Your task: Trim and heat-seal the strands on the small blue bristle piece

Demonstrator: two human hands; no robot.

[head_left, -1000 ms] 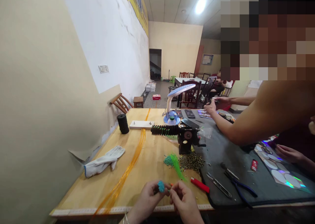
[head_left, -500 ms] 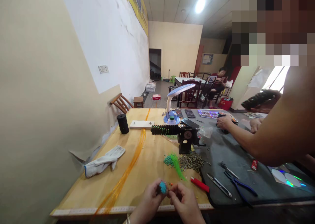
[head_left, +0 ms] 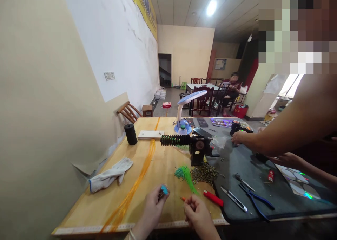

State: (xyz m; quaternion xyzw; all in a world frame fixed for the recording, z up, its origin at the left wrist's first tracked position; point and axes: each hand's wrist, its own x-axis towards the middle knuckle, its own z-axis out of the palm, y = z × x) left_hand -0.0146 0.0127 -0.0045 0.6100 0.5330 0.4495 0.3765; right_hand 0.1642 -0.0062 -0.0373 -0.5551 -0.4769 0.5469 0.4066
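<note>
My left hand is closed on a small bunch of turquoise beads near the front edge of the wooden table. My right hand is pinched on a thin orange-tipped strand, a little apart from the left. Just beyond lie a heap of green strands with turquoise beads, a pile of dark beads and a red lighter.
A black winding tool, white glove, long orange strands, black cylinder and lamp are on the table. Pliers and scissors lie on the grey mat. Another person's arm reaches in from the right.
My hands have moved apart, the left drawing the turquoise beads to the left. The other person's arm has drawn back to the right.
</note>
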